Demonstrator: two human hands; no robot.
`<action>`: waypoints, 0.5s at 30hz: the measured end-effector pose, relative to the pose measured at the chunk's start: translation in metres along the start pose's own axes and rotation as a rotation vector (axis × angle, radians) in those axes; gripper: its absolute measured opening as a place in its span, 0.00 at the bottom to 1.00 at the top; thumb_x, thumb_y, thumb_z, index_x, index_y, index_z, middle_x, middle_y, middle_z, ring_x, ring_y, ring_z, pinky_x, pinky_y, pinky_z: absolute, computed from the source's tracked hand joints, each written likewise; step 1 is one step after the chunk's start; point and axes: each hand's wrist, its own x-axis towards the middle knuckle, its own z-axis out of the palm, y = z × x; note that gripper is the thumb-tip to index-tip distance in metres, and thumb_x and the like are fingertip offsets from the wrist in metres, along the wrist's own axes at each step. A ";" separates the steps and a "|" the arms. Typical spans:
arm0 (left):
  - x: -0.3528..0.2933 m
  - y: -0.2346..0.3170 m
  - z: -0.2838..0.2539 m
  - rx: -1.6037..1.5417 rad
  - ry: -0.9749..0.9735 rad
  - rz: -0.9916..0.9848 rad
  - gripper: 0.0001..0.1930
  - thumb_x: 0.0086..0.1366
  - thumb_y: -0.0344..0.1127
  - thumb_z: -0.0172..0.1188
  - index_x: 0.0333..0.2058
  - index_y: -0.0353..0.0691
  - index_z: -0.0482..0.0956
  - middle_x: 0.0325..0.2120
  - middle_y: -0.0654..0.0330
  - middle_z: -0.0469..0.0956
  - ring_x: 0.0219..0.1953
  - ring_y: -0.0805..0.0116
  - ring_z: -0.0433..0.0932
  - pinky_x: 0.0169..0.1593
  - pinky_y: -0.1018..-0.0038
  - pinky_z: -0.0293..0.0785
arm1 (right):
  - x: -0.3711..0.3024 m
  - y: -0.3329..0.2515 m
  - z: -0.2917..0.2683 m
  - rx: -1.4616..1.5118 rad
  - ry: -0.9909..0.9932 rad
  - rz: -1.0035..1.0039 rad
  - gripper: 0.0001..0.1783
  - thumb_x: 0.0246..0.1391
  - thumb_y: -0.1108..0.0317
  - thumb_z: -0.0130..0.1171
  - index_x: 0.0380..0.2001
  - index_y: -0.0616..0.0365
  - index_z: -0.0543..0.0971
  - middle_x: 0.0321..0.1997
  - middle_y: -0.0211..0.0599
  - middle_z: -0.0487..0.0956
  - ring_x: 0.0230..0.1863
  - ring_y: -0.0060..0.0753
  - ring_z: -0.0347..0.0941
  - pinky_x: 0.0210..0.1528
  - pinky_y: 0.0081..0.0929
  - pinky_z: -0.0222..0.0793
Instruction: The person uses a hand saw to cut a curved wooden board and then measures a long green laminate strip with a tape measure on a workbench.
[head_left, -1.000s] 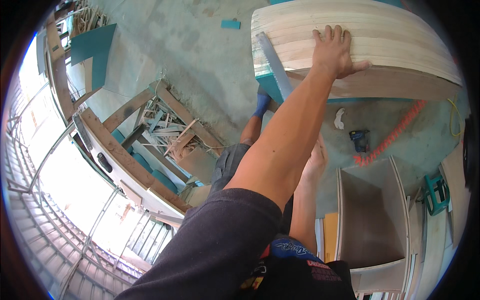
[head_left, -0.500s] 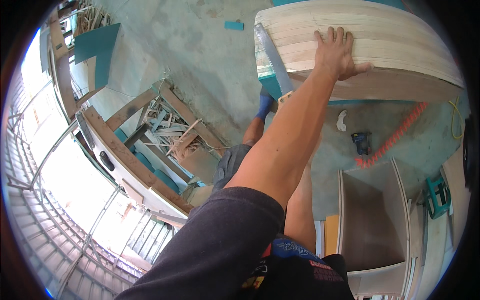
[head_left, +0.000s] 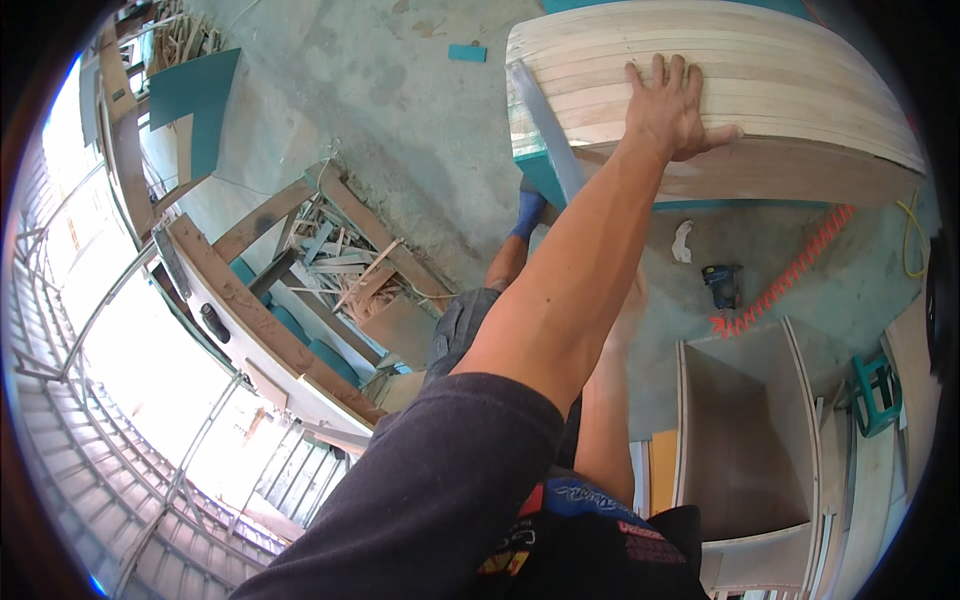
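Observation:
My left hand (head_left: 669, 115) lies palm down with fingers spread on a stack of pale wooden strips or boards (head_left: 790, 75), thumb toward the near edge. A handsaw (head_left: 548, 125), its blade smeared by motion, crosses the left end of the stack at a slant. The saw's handle is hidden behind my left forearm. My right forearm (head_left: 603, 410) passes under the left arm toward that handle, so the right hand's fingers are out of sight. At the stack's left end, a teal surface (head_left: 540, 172) shows under the blade.
A blue-and-black power tool (head_left: 722, 287) lies on the floor beside a coiled orange hose (head_left: 790, 272) and a crumpled white scrap (head_left: 683, 242). An open wooden cabinet box (head_left: 745, 430) stands at lower right, near a teal stool (head_left: 876, 395). Left, a wooden frame (head_left: 385, 230) surrounds wood offcuts (head_left: 345, 265).
The saw has slid back toward me, its blade now blurred and its handle end gone behind my left forearm. My right forearm has shifted slightly; the left hand keeps its place.

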 end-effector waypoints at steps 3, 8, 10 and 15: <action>-0.001 -0.004 0.006 0.015 0.053 0.002 0.55 0.54 0.80 0.45 0.63 0.33 0.60 0.64 0.46 0.57 0.68 0.46 0.52 0.65 0.36 0.45 | -0.026 -0.012 -0.036 0.088 -0.134 0.100 0.16 0.64 0.70 0.50 0.52 0.62 0.75 0.24 0.23 0.71 0.16 0.13 0.61 0.16 0.19 0.57; 0.001 0.010 0.003 -0.001 0.013 0.018 0.56 0.54 0.81 0.44 0.64 0.33 0.59 0.64 0.46 0.57 0.69 0.46 0.51 0.65 0.36 0.45 | 0.023 0.012 -0.010 -0.240 0.035 -0.115 0.16 0.64 0.69 0.50 0.52 0.63 0.74 0.23 0.22 0.70 0.15 0.13 0.58 0.15 0.20 0.55; 0.004 0.013 -0.002 -0.019 -0.045 0.023 0.56 0.54 0.81 0.44 0.64 0.33 0.59 0.65 0.46 0.56 0.69 0.46 0.50 0.65 0.36 0.45 | 0.030 0.013 -0.005 -0.282 0.039 -0.152 0.17 0.63 0.69 0.50 0.52 0.64 0.74 0.23 0.22 0.70 0.16 0.13 0.58 0.15 0.19 0.55; 0.002 -0.004 0.006 0.008 0.046 0.012 0.56 0.54 0.81 0.43 0.64 0.33 0.59 0.65 0.45 0.57 0.69 0.46 0.49 0.65 0.36 0.45 | -0.021 -0.010 -0.052 0.118 -0.256 0.086 0.17 0.63 0.68 0.51 0.52 0.65 0.74 0.31 0.26 0.75 0.25 0.14 0.67 0.24 0.16 0.61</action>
